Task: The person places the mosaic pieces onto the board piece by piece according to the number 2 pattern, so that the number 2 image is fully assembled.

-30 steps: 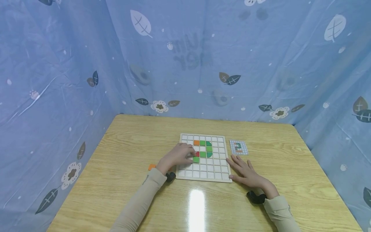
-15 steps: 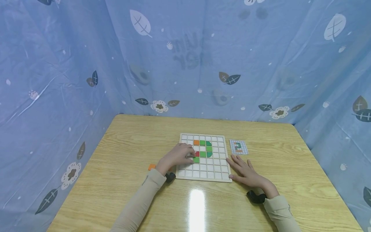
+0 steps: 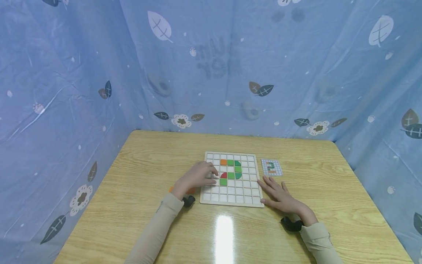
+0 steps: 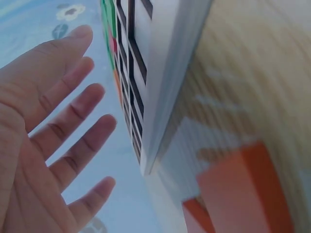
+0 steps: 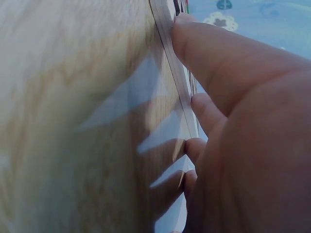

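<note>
My left hand (image 3: 197, 175) hovers over the left side of a white grid board (image 3: 230, 204), fingers spread and holding nothing. Just right of its fingertips lie a red rounded tile (image 3: 224, 175) and a green square tile (image 3: 223, 182), both set in the grid. An orange tile (image 3: 223, 162) and several green ones complete a curved figure above them. In the left wrist view the fingers (image 4: 77, 160) are apart, beside the board's edge (image 4: 170, 73). My right hand (image 3: 281, 198) rests at the board's right edge with loose fingers; its thumb (image 5: 218, 58) touches the rim.
Behind the board's right side lies a small pattern card (image 3: 271, 167) with a coloured figure. Loose orange tiles (image 3: 191, 191) sit on the wooden table (image 3: 158, 157) by my left wrist, partly hidden. A blue curtain (image 3: 211, 91) surrounds the table.
My left hand has let go of the red tile and drawn back a little to the left, its fingers opening. The red tile now shows fully in its cell. My right hand stays put.
</note>
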`<action>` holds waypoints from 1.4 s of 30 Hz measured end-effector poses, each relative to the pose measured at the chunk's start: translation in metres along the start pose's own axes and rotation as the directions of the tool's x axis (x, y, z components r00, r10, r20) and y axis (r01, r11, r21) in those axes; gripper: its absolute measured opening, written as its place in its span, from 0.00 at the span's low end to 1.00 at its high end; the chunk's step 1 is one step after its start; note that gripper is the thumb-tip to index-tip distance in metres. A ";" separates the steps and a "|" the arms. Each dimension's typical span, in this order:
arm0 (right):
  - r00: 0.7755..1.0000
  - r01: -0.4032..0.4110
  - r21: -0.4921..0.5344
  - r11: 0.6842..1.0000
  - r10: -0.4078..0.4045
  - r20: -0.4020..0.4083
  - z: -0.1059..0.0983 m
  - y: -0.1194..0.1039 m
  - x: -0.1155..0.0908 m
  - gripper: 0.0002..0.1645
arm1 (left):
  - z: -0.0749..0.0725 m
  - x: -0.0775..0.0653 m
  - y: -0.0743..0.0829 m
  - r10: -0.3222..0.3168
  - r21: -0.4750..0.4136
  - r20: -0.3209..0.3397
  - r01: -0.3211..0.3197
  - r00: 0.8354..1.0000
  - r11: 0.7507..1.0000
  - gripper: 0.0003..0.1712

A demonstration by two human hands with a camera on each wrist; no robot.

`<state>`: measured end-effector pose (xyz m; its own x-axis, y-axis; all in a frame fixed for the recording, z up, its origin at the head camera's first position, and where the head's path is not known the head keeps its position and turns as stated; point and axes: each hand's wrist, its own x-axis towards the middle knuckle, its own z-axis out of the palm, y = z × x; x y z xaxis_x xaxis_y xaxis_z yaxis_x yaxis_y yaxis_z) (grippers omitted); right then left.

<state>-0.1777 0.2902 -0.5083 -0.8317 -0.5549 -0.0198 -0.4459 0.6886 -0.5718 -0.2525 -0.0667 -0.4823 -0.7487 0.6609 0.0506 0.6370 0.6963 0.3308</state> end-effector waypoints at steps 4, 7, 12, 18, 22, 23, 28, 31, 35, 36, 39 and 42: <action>1.000 -0.001 -0.002 1.000 0.001 0.003 0.000 0.000 0.000 0.41 | -0.004 -0.006 -0.005 -0.017 -0.030 -0.017 0.016 1.000 0.999 0.13; 1.000 -0.003 -0.002 1.000 0.003 0.003 0.000 0.000 0.000 0.41 | -0.008 -0.011 -0.009 -0.020 -0.057 -0.035 0.018 0.999 0.998 0.14; 1.000 -0.004 0.002 1.000 0.004 0.004 0.000 0.000 0.000 0.41 | -0.016 -0.020 -0.014 -0.044 -0.124 -0.063 0.036 0.997 0.992 0.12; 1.000 -0.002 0.002 1.000 0.002 0.004 0.000 0.001 0.000 0.41 | -0.021 -0.031 -0.023 -0.078 -0.148 -0.098 0.063 0.992 0.987 0.12; 1.000 0.005 0.013 1.000 -0.005 0.006 0.000 0.001 0.000 0.41 | -0.022 -0.038 -0.029 -0.104 -0.151 -0.101 0.088 0.989 0.985 0.14; 1.000 0.007 0.017 1.000 -0.007 0.007 0.000 0.001 0.000 0.41 | -0.022 -0.039 -0.031 -0.108 -0.150 -0.104 0.092 0.989 0.984 0.15; 1.000 0.011 0.019 1.000 -0.011 0.007 0.000 0.000 0.000 0.41 | -0.022 -0.046 -0.038 -0.132 -0.175 -0.100 0.113 0.986 0.978 0.15; 1.000 0.011 0.019 1.000 -0.012 0.008 0.000 0.000 0.000 0.41 | -0.021 -0.050 -0.042 -0.139 -0.191 -0.091 0.120 0.986 0.974 0.15; 1.000 0.010 0.024 1.000 -0.010 0.009 0.000 -0.001 0.000 0.41 | -0.020 -0.056 -0.048 -0.155 -0.189 -0.076 0.138 0.985 0.972 0.16; 1.000 0.009 0.024 1.000 -0.009 0.009 0.000 -0.001 0.000 0.41 | -0.020 -0.057 -0.049 -0.163 -0.190 -0.069 0.147 0.984 0.971 0.16; 1.000 0.008 0.024 1.000 -0.008 0.009 0.000 0.000 0.000 0.41 | -0.020 -0.061 -0.052 -0.169 -0.194 -0.053 0.156 0.984 0.968 0.18; 1.000 0.003 0.018 1.000 -0.003 0.008 0.000 0.000 -0.001 0.41 | -0.021 -0.066 -0.052 -0.174 -0.206 -0.036 0.163 0.984 0.965 0.19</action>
<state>-0.1773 0.2906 -0.5084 -0.8279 -0.5604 -0.0244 -0.4419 0.6784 -0.5869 -0.2405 -0.1523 -0.4836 -0.8542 0.5192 0.0263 0.4548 0.7218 0.5217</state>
